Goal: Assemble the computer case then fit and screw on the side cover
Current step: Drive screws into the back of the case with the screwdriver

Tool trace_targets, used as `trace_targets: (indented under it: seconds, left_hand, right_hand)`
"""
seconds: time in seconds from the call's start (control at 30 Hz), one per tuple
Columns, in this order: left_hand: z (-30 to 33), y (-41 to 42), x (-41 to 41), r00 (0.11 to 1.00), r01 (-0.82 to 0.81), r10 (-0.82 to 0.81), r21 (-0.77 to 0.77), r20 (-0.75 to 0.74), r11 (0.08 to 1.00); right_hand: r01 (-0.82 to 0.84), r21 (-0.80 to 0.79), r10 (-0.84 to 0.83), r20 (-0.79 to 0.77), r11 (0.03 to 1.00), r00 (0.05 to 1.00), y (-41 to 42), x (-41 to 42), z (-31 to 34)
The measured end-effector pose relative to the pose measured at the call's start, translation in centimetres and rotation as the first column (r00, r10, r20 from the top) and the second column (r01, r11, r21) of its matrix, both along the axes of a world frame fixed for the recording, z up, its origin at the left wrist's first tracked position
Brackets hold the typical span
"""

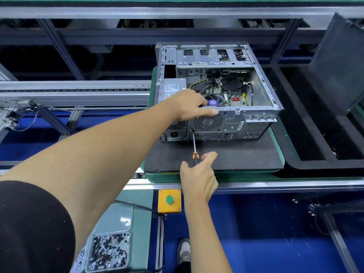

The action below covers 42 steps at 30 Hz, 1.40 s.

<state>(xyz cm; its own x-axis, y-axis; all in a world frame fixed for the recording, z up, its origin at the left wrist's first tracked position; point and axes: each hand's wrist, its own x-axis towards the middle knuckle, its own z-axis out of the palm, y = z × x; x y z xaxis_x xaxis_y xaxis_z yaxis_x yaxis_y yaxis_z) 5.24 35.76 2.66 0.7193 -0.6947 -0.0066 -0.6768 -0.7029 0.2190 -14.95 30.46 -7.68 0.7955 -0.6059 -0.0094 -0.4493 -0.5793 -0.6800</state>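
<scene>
The right hand [199, 174] makes the working grip: its thumb and fingers are curled round the orange-and-black handle of a slim steel-shafted screwdriver [195, 152], while the index finger sticks out rather loosely to the side. From this grip the shaft runs up and away, slightly leftward, and its tip meets a small dark screw [192, 131] low on the rear panel of the open grey metal computer case [216, 91], just below and left of the round fan grille. So the tool's long axis points almost straight from the grip into the panel, and the coming turn, I judge, depends on keeping that line square to the screw head.

The left hand [191, 105] lies beyond and above the grip, draped over the top rear edge of the case with its fingers curled over the rim and its thumb stretched along it, apparently steadying the box. It is the hand nearer the case; the right hand is the only one on the tool.

The case lies on its side, open face up, on a dark foam mat [236, 154] over a green-edged pallet on the surface. Far right of the grip, a dark flat panel [338, 64] leans upright; it may be the side cover, not yet fitted. Below the grip sits a yellow box with a green button [169, 200], and further down-left a clear tray of loose screws [108, 251]
</scene>
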Motion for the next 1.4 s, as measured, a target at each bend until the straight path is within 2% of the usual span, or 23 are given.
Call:
trace_targets:
  seconds: [0.13,0.17,0.2,0.23,0.27,0.3,0.33,0.37,0.4,0.47,0.6,0.73,0.87,0.97,1.0,1.03,1.07,1.1,1.13,1.17,1.2,1.27,1.4]
  left_hand:
    - [0.0,0.0,0.0,1.0,-0.001,0.001,0.003,0.001,1.0]
    - [0.0,0.0,0.0,1.0,-0.002,0.002,0.003,0.0,1.0]
    - [0.0,0.0,0.0,1.0,-0.001,0.001,0.004,0.0,1.0]
    - [0.0,0.0,0.0,1.0,0.0,0.0,0.004,0.002,1.0]
    - [0.0,0.0,0.0,1.0,0.001,-0.001,0.005,0.003,1.0]
    - [0.1,0.0,0.0,1.0,-0.002,0.002,0.005,0.004,1.0]
    - [0.1,-0.1,0.0,1.0,-0.005,0.005,0.005,0.002,1.0]
    - [0.2,-0.1,-0.1,1.0,-0.005,0.005,0.004,-0.001,1.0]
    - [0.2,-0.1,0.0,1.0,-0.004,0.004,0.004,-0.004,1.0]
    - [0.1,-0.1,-0.1,1.0,-0.005,0.005,0.003,-0.012,1.0]
    - [0.2,0.0,-0.1,1.0,-0.001,0.001,0.004,-0.008,1.0]
    - [0.1,-0.1,0.0,1.0,0.003,-0.004,0.016,0.008,1.0]
    - [0.0,-0.1,0.0,1.0,0.001,-0.001,0.009,0.007,1.0]
    - [0.0,-0.1,0.1,1.0,0.001,-0.001,0.009,0.011,1.0]
    - [-0.1,0.0,0.1,1.0,0.0,0.0,0.009,0.011,1.0]
    - [-0.1,0.0,0.1,1.0,-0.002,0.002,0.009,0.008,1.0]
    - [-0.1,0.0,0.2,1.0,-0.005,0.005,0.006,0.005,1.0]
    - [-0.1,0.0,0.2,1.0,-0.009,0.009,0.004,0.003,1.0]
    - [-0.1,0.0,0.2,1.0,-0.011,0.011,0.004,0.006,1.0]
    - [-0.1,0.0,0.2,1.0,-0.012,0.012,0.008,0.007,1.0]
    - [-0.1,0.0,0.1,1.0,-0.011,0.011,0.01,0.008,1.0]
    - [-0.1,-0.1,0.1,1.0,-0.007,0.007,0.007,0.003,1.0]
    - [-0.1,0.0,0.1,1.0,0.0,0.0,0.01,0.004,1.0]
  right_hand:
    - [0.002,-0.001,-0.002,0.068,1.0,0.998,-0.3,0.2,-0.7]
    - [0.038,0.115,-0.048,0.089,0.993,0.995,-0.4,0.4,-0.6]
    - [0.079,0.36,-0.124,0.102,0.93,0.987,-0.6,0.6,-0.6]
    - [0.1,0.664,-0.208,0.085,0.741,0.974,-0.8,0.8,-0.5]
    - [0.088,0.907,-0.25,0.02,0.411,0.968,-1.0,0.8,-0.3]
    - [0.079,0.995,-0.235,-0.064,0.056,0.97,-1.4,0.7,-0.1]
    - [0.082,0.98,-0.182,-0.116,-0.184,0.976,-1.9,0.6,-0.1]
    - [0.091,0.953,-0.142,-0.137,-0.288,0.98,-2.3,0.5,-0.2]
    - [0.099,0.949,-0.124,-0.141,-0.3,0.982,-2.6,0.5,-0.1]
    - [0.138,0.977,-0.157,-0.163,-0.162,0.974,-2.6,0.5,0.2]
    - [0.193,0.902,-0.327,-0.062,0.385,0.943,-1.7,0.1,0.1]
    - [0.131,0.598,-0.25,0.121,0.79,0.961,-0.3,0.1,0.1]
    - [0.107,0.177,-0.141,0.191,0.978,0.972,-0.3,0.3,-0.1]
    - [0.078,0.066,-0.089,0.183,0.995,0.979,-0.7,0.4,-0.4]
    - [0.083,0.149,-0.109,0.174,0.985,0.979,-0.7,0.4,-0.3]
    - [0.103,0.358,-0.166,0.147,0.928,0.975,-0.8,0.6,-0.3]
    - [0.135,0.638,-0.246,0.088,0.759,0.965,-1.0,0.9,-0.1]
    - [0.159,0.886,-0.286,-0.031,0.436,0.958,-1.3,1.0,0.3]
    - [0.182,0.982,-0.266,-0.162,0.055,0.95,-1.6,1.0,0.8]
    - [0.2,0.957,-0.231,-0.248,-0.212,0.941,-1.9,0.9,1.1]
    - [0.217,0.92,-0.201,-0.292,-0.327,0.935,-2.1,0.8,1.3]
    - [0.245,0.922,-0.169,-0.304,-0.3,0.938,-2.2,0.8,1.5]
    - [0.252,0.961,-0.209,-0.224,0.115,0.952,-2.2,1.0,1.3]
